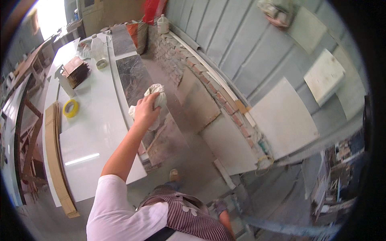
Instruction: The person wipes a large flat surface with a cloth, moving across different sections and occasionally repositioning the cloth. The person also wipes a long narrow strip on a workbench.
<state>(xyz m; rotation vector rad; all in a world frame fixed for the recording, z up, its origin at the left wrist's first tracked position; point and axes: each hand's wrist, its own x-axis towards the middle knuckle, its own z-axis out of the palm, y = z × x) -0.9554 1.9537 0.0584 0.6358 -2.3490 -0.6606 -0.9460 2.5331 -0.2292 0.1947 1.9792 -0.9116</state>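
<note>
My left arm, in a white sleeve, reaches forward over the right side of the white-topped table (90, 148). In my left hand (146, 109) is a bunched off-white cloth (160, 95), with the fingers closed round it. The cloth is held above a dark, scuffed board (134, 74) along the table's right side. My right hand (220, 206) is low by my striped apron (193, 215) and looks dark, as if gloved. Its fingers are too small and blurred to make out.
On the table are a yellow tape roll (70, 108), a white spray bottle (64, 82), a brown stack (75, 70), a clear bottle (97, 46) and long cardboard strips (54, 148). To the right, boards (201, 100) lean along a low brick ledge (225, 102) by a metal wall.
</note>
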